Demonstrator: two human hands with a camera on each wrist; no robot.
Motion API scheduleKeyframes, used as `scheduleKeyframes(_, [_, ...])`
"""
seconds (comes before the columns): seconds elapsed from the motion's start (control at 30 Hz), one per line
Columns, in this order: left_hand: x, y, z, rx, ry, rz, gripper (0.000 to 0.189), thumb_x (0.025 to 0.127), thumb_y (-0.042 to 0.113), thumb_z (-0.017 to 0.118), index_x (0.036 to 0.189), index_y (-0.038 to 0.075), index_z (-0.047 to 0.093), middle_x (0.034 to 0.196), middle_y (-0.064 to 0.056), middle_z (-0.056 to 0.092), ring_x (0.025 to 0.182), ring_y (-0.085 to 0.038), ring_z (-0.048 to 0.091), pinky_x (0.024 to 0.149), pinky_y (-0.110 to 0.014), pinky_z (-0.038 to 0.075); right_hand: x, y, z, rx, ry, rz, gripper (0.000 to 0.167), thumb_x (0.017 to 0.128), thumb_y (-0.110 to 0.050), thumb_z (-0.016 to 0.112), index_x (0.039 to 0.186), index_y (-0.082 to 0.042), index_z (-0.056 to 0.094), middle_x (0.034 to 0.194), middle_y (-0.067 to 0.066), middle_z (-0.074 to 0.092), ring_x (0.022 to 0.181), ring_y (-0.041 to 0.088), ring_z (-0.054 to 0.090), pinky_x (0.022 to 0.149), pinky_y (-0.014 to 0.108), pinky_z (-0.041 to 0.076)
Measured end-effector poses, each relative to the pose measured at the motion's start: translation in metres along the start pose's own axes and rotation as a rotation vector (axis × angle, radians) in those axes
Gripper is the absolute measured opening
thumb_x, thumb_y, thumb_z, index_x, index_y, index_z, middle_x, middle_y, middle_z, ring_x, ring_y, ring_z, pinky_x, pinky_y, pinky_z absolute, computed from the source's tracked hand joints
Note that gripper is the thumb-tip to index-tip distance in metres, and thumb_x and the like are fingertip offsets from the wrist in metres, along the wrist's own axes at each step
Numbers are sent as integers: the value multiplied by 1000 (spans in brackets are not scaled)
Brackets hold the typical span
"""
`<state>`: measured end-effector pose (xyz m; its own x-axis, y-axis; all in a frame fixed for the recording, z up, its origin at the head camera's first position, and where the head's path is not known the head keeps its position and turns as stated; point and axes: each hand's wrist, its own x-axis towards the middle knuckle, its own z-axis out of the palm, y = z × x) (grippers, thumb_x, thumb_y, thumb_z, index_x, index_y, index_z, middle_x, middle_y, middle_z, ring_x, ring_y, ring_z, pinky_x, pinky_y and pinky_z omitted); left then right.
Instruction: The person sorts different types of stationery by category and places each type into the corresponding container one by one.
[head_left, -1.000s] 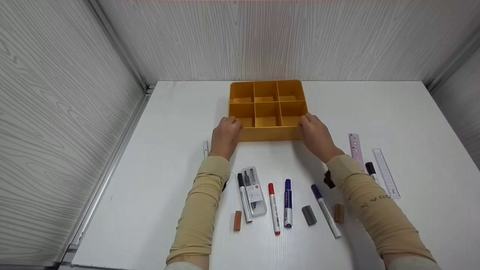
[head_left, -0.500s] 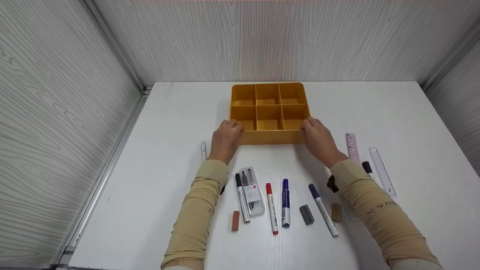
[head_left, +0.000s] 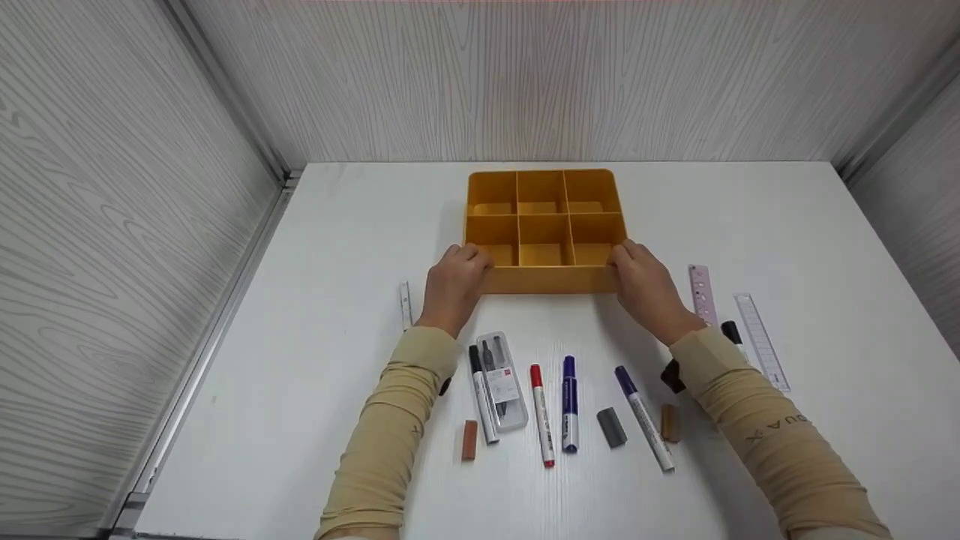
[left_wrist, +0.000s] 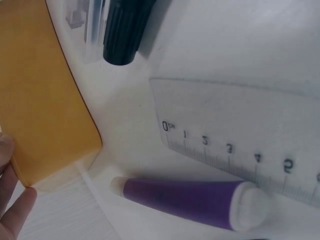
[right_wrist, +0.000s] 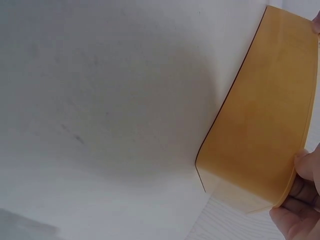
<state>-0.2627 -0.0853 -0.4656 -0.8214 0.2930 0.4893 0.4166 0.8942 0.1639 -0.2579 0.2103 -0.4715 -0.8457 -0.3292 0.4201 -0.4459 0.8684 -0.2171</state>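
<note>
A yellow-orange organizer box (head_left: 551,280) with several compartments stands on the white table, its compartments bare inside. My left hand (head_left: 455,287) grips its near left corner, fingers curled over the rim. At the near right corner, my right hand (head_left: 651,289) pinches the rim in the same way. The left wrist view shows the box's front wall (left_wrist: 45,95) with fingertips (left_wrist: 19,212) at its edge. In the right wrist view, the thumb lies on the outer face of the wall (right_wrist: 260,100) and the other fingers go round the corner.
Nearer me lie a black-capped marker (head_left: 484,397), a clear compass case (head_left: 504,386), a red marker (head_left: 542,416), blue markers (head_left: 570,405), a grey eraser (head_left: 611,427) and brown blocks (head_left: 469,440). Rulers (head_left: 761,341) lie right; a purple tube (left_wrist: 180,202) is by the left wrist.
The box has slid a short way toward me and slightly right, both hands keeping their grip on it. The view has shifted a little; the pens and erasers lie as before.
</note>
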Motion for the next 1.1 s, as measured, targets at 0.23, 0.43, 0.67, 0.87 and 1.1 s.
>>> scheduleKeyframes(0.23, [-2,2,1,-9,5,19,7,95,15,67,99,13,73,100,-1,70,89,-17,62,82,-26,57,-7,2,-2,-4,-6,8,12,93,5,62,100,0,54,95,13,55,87,27,55,81,39,56])
scheduleKeyframes(0.43, [-6,5,2,0,-1,28,8,95,16,67,100,13,73,103,-1,70,90,-16,62,84,-25,57,-14,1,-3,-2,31,-16,10,94,4,61,99,0,53,94,14,54,86,27,55,81,38,57])
scheduleKeyframes(0.67, [-12,8,-1,-8,-12,37,8,94,17,69,101,14,73,102,0,70,88,-15,61,82,-25,57,-24,-2,-6,9,56,-20,11,92,7,61,98,2,55,93,14,55,86,28,56,80,38,57])
scheduleKeyframes(0.87, [-17,8,-1,-11,13,69,7,92,14,70,99,14,74,100,0,69,87,-16,63,80,-26,57,-31,-3,-8,-8,62,-24,12,91,10,60,97,1,54,93,14,55,85,28,56,79,38,57])
scheduleKeyframes(1.1, [-22,9,0,-53,58,96,4,92,17,72,95,15,73,97,2,69,84,-15,63,77,-27,58,-40,-4,-10,-9,49,-11,17,90,7,66,100,-1,56,95,13,56,87,27,57,84,39,57])
